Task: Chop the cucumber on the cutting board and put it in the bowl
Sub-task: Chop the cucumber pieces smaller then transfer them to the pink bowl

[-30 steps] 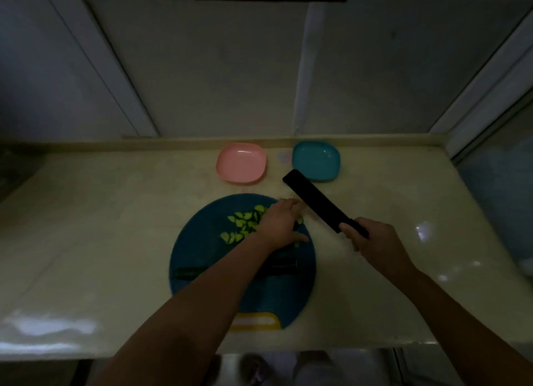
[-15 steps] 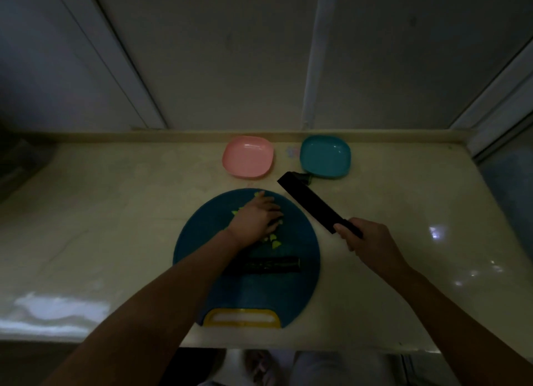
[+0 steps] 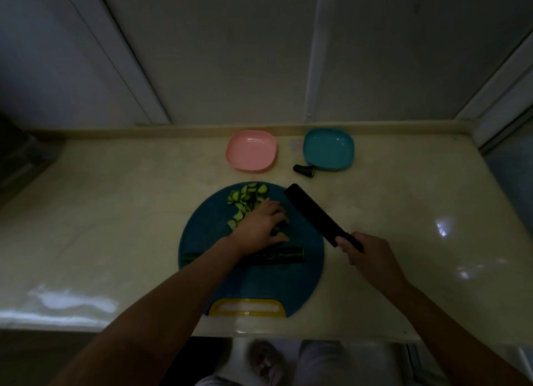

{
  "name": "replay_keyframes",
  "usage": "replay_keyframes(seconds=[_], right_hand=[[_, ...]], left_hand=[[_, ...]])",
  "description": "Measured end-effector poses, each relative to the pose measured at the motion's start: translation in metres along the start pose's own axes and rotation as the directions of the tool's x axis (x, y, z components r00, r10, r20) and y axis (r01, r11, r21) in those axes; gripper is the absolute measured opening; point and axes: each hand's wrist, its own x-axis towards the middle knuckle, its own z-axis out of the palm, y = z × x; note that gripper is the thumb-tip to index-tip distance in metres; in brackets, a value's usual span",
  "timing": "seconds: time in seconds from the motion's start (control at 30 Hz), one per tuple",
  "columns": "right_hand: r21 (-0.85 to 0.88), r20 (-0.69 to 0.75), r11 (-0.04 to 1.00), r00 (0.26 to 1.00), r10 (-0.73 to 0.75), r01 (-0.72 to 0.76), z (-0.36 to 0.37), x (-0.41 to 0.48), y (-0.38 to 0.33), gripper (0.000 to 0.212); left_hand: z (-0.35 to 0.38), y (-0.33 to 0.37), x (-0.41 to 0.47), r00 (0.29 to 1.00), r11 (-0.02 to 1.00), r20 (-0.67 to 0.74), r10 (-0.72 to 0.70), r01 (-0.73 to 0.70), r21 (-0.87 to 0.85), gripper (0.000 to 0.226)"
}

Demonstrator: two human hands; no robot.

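I am working at a pale, glossy counter [image 3: 115, 212] that is carrying four things. The round blue cutting board [image 3: 259, 282] is lying nearest me, its yellow handle [image 3: 247, 307] pointing at the front edge. A pink bowl [image 3: 251, 150] and a teal bowl [image 3: 328, 148] are sitting side by side, not touching, toward the back. A dark cucumber end [image 3: 303, 169] is lying at the teal bowl's near-left corner; I cannot tell whether they touch.

Kitchen, shown by countertop [image 3: 115, 227], cutting board [image 3: 259, 284] and knife [image 3: 314, 215].

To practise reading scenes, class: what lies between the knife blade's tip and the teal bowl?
A cut-off cucumber end lies on the counter there, at the near rim of the teal bowl, apart from the knife. The head view shows it.
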Motion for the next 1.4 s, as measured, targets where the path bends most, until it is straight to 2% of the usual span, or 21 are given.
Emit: replay_keyframes(seconds=[0.13, 0.3, 0.43, 0.5, 0.53, 0.6, 0.67, 0.7, 0.83, 0.9, 1.0, 1.07, 1.17, 1.23, 1.3, 1.4], right_hand=[[0.031, -0.012, 0.999, 1.000, 0.009, -0.009, 0.005, -0.007, 0.002, 0.036], [0.044, -0.050, 0.999, 0.999, 0.017, -0.015, 0.007, -0.011, 0.004, 0.036], [0.048, -0.054, 0.999, 0.998, 0.022, -0.019, 0.007, -0.015, 0.004, 0.038], [0.054, -0.043, 0.998, 0.999, 0.024, -0.021, 0.008, -0.017, 0.002, 0.039], [0.052, -0.041, 0.998, 0.999, 0.026, -0.024, 0.009, -0.018, 0.002, 0.039], [0.043, -0.046, 0.999, 0.998, 0.034, -0.032, 0.010, -0.020, 0.001, 0.039], [0.038, -0.049, 0.999, 0.998, 0.040, -0.038, 0.011, -0.021, -0.002, 0.038], [0.036, -0.052, 0.998, 0.998, 0.044, -0.042, 0.011, -0.022, -0.003, 0.038], [0.049, -0.087, 0.997, 0.994, 0.062, -0.058, 0.010, -0.023, -0.002, 0.039], [0.069, -0.082, 0.996, 0.995, 0.065, -0.060, 0.011, -0.026, -0.001, 0.038], [0.076, -0.050, 0.995, 0.996, 0.068, -0.064, 0.013, -0.029, -0.001, 0.037], [0.084, -0.011, 0.993, 0.996, 0.089, -0.088, 0.016, -0.033, -0.002, 0.038], [0.046, 0.036, 0.993, 0.993, 0.111, -0.113, 0.026, -0.037, -0.004, 0.038], [-0.017, 0.066, 0.993, 0.990, 0.121, -0.120, 0.031, -0.041, -0.009, 0.034], [-0.094, 0.082, 0.989, 0.989, 0.122, -0.114, 0.034, -0.044, -0.015, 0.035], [-0.188, 0.080, 0.975, 0.988, 0.134, -0.117, 0.037, -0.045, -0.020, 0.038]], left_hand=[[-0.005, -0.004, -0.005, 0.985, 0.996, -0.151, -0.085, 0.083, -0.016, 0.014], [-0.008, -0.005, 0.000, 0.940, 0.976, -0.276, -0.200, 0.217, 0.030, 0.004], [-0.010, -0.001, 0.004, 0.921, 0.968, -0.319, -0.224, 0.249, 0.040, 0.024], [-0.006, 0.005, 0.002, 0.924, 0.979, -0.340, -0.174, 0.201, 0.046, 0.021], [-0.003, 0.007, 0.002, 0.938, 0.987, -0.321, -0.133, 0.154, 0.041, 0.020], [0.002, 0.012, 0.003, 0.979, 0.995, -0.186, -0.079, 0.088, 0.043, 0.023], [0.000, 0.013, 0.006, 0.996, 0.994, -0.049, -0.076, 0.080, 0.078, 0.027], [-0.003, 0.013, 0.007, 0.997, 0.992, -0.039, -0.066, 0.069, 0.106, 0.026], [-0.013, 0.000, 0.002, 0.986, 0.958, -0.156, -0.057, 0.098, 0.268, 0.017], [-0.016, -0.003, -0.004, 0.980, 0.951, -0.190, -0.056, 0.110, 0.289, 0.013], [-0.012, 0.008, -0.015, 0.970, 0.986, -0.243, -0.001, 0.041, 0.164, 0.016], [-0.007, 0.024, -0.025, 0.965, 0.998, -0.257, 0.051, -0.038, 0.055, 0.027], [0.001, 0.038, -0.038, 0.985, 0.998, -0.167, 0.046, -0.054, -0.038, 0.040], [0.008, 0.038, -0.044, 0.995, 0.997, -0.066, 0.073, -0.075, -0.022, 0.046], [0.014, 0.037, -0.048, 0.995, 0.995, -0.023, 0.098, -0.099, -0.012, 0.050], [0.017, 0.042, -0.044, 0.995, 0.997, -0.097, -0.027, 0.019, -0.081, 0.050]])
